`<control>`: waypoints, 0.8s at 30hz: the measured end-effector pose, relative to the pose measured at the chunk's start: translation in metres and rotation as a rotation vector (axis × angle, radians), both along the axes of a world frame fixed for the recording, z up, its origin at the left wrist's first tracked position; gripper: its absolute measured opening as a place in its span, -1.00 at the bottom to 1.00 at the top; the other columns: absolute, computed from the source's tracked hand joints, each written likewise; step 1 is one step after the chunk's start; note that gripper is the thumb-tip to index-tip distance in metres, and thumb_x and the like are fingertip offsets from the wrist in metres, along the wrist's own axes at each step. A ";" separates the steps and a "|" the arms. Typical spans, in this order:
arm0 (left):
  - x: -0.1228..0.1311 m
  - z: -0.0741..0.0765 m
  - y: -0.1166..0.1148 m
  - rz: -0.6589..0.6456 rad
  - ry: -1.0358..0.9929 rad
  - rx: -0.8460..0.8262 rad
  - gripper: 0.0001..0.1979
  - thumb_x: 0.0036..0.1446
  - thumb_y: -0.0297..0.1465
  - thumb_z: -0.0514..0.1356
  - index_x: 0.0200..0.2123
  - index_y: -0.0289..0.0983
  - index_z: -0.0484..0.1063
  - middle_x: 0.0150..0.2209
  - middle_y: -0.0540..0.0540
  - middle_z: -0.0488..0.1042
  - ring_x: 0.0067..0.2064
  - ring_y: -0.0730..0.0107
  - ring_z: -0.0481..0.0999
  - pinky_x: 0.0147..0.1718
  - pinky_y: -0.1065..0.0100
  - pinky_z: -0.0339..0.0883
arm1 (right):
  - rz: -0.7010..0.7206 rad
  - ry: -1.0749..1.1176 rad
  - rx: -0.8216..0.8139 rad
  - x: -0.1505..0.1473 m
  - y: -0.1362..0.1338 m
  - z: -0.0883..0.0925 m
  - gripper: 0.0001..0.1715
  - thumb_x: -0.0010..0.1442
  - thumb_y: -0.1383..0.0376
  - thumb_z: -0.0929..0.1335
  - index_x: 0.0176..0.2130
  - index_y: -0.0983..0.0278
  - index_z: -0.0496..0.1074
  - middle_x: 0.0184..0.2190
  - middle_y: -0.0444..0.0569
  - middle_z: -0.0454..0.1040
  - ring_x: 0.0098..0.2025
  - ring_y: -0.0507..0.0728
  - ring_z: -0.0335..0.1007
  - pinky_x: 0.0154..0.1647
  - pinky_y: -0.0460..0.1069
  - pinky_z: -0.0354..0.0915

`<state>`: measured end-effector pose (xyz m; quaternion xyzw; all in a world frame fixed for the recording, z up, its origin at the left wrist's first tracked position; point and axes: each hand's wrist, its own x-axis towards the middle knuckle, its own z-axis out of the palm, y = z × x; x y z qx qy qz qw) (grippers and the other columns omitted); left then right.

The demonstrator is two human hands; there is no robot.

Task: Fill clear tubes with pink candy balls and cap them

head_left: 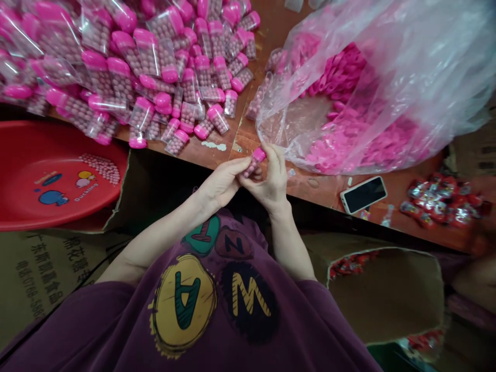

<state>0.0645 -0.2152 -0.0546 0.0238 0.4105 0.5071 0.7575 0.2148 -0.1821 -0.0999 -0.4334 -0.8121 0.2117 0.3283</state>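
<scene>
Between my two hands, just in front of the table edge, is a small clear container of pink beads (251,168) with a bright pink cap (259,154). My left hand (225,181) grips its lower part with thumb and fingers. The fingers of my right hand (274,178) close round the capped end. Part of the container is hidden behind the fingers. Beyond my left hand lies a big heap of similar filled containers (151,54). Past my right hand, an open clear plastic bag (422,67) holds many loose pink plastic pieces (360,142).
A red basin (23,155) with loose pink beads (103,169) stands at the left. On the wooden table (321,188) at right lie a phone (364,195) and red wrapped packets (444,200). An open cardboard box (387,294) sits below. Someone's limb (476,279) shows at the right edge.
</scene>
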 end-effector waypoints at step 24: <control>-0.045 -0.020 0.038 -0.286 1.151 0.368 -0.80 0.42 -0.31 0.17 -0.10 -0.23 0.60 -0.21 -0.14 0.62 -0.18 0.21 0.54 -0.07 0.28 0.34 | -0.073 -0.210 -0.090 -0.062 0.025 -0.008 -0.49 0.37 0.24 0.33 0.24 0.38 0.41 0.07 0.33 0.57 0.09 0.38 0.47 0.13 0.31 0.41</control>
